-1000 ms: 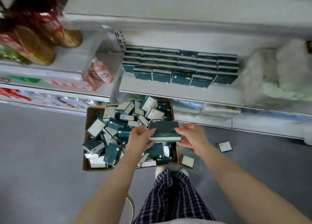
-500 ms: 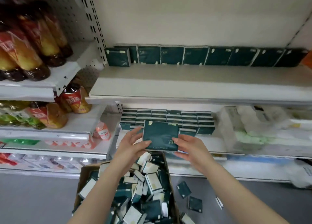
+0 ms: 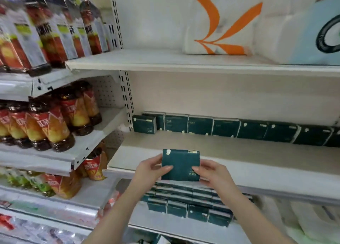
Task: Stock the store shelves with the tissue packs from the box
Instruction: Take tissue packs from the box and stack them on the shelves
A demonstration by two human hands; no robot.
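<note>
Up at the middle shelf [image 3: 248,151] now, higher; tissue pack [image 3: 181,163] gripped between left hand [image 3: 150,172] and right hand [image 3: 211,173]

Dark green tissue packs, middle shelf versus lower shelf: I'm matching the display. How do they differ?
The middle-shelf dark green tissue packs line the rear, mostly one row; the lower-shelf dark green tissue packs sit several rows deep, reaching the front. Both share green wrapping.

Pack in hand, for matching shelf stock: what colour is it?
The pack is dark teal-green; head view.
</note>
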